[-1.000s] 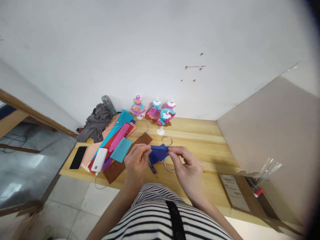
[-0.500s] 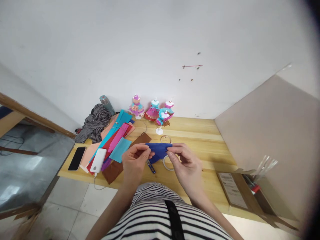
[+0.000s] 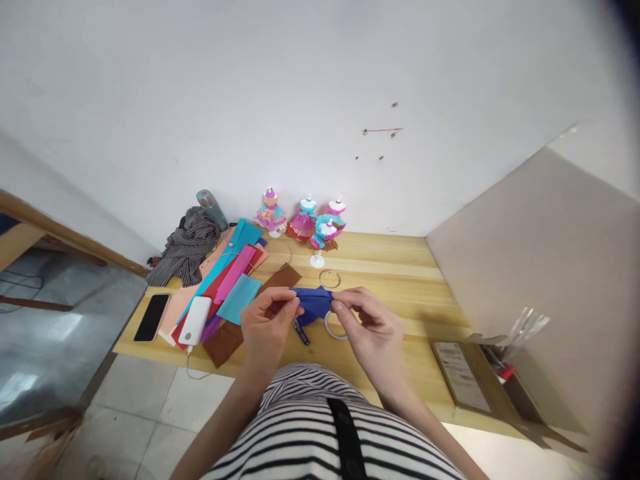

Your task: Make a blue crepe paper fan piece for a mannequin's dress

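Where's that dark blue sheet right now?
In the head view, just below centre, the dark blue sheet is held between the left hand and right hand, over the wooden table.

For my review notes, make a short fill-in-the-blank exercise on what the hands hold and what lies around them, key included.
1. The left hand and right hand pinch one thin sheet, coloured dark ____.
2. Left of the white device lies a black-screened ____.
3. The cloth beside the bottle has a ____ pattern.
4. The cardboard box sits toward the table's ____ end.

Key: blue; phone; striped; right.
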`<state>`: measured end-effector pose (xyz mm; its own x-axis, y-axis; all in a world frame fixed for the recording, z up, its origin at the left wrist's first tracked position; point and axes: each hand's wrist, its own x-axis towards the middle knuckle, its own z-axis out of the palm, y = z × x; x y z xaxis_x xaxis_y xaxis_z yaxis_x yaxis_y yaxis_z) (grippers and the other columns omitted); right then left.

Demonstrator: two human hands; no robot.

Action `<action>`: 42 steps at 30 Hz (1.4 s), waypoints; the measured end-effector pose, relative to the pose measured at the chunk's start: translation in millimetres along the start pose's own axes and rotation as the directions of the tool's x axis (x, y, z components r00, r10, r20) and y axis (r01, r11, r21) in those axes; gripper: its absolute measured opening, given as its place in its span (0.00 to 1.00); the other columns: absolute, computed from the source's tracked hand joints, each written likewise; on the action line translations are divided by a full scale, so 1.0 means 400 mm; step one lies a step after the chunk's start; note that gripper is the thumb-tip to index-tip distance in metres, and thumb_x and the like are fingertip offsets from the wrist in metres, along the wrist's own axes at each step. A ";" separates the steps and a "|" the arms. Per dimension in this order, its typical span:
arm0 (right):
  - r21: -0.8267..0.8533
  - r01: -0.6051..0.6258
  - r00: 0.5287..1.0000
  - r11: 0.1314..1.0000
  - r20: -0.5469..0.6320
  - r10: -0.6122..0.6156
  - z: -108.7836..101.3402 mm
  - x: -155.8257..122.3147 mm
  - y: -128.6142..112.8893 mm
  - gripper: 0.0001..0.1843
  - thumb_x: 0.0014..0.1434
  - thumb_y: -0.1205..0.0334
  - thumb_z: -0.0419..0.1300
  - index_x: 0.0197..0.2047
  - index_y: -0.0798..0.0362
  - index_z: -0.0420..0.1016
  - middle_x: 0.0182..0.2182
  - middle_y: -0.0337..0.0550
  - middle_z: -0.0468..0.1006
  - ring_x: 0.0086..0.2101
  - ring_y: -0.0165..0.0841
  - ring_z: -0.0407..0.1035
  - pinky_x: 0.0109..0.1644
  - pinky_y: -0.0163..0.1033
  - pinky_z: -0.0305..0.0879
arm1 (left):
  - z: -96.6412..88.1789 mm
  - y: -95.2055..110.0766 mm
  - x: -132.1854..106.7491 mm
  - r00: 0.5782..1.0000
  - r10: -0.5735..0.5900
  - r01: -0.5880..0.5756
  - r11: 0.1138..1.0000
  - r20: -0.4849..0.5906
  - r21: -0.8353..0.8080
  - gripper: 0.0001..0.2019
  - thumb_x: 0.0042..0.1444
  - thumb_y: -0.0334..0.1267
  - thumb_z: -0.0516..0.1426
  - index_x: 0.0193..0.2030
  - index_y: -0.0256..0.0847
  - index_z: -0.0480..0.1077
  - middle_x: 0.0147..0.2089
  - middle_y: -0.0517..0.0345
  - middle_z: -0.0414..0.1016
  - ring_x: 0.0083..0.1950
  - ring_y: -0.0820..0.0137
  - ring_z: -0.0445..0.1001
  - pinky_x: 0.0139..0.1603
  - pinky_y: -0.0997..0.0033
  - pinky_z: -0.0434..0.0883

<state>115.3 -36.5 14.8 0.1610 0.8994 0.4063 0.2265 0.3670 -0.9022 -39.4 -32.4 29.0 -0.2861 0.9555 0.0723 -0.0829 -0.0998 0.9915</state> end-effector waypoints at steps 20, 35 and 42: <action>-0.253 0.158 0.986 0.954 -0.009 -0.166 0.006 0.001 0.011 0.08 0.62 0.68 0.57 0.37 0.49 0.78 0.32 0.44 0.79 0.34 0.35 0.74 0.38 0.41 0.72 | -0.009 -0.043 0.010 0.866 0.491 -0.488 0.784 0.100 0.384 0.04 0.57 0.33 0.60 0.36 0.43 0.78 0.34 0.55 0.81 0.35 0.69 0.79 0.39 0.71 0.77; -0.058 -0.073 0.995 0.996 -0.066 0.069 0.010 -0.001 0.023 0.04 0.57 0.64 0.63 0.32 0.51 0.79 0.31 0.43 0.81 0.35 0.36 0.75 0.40 0.42 0.71 | 0.013 -0.026 0.000 0.996 -0.022 0.022 1.000 -0.081 0.005 0.04 0.44 0.35 0.66 0.28 0.37 0.78 0.37 0.54 0.81 0.29 0.71 0.79 0.34 0.70 0.80; 0.023 -0.135 0.987 0.991 -0.081 0.137 0.010 -0.005 0.018 0.02 0.54 0.63 0.64 0.32 0.52 0.79 0.28 0.41 0.79 0.28 0.32 0.71 0.32 0.36 0.68 | 0.005 -0.019 -0.003 0.998 -0.001 0.000 1.000 -0.061 -0.004 0.04 0.46 0.35 0.66 0.29 0.38 0.78 0.35 0.56 0.80 0.28 0.72 0.79 0.32 0.72 0.79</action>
<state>112.9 -34.6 6.8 0.2676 0.9191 0.2893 0.1805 0.2471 -0.9520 -36.4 -32.1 21.7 -0.3436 0.9369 0.0649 -0.0866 -0.1005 0.9912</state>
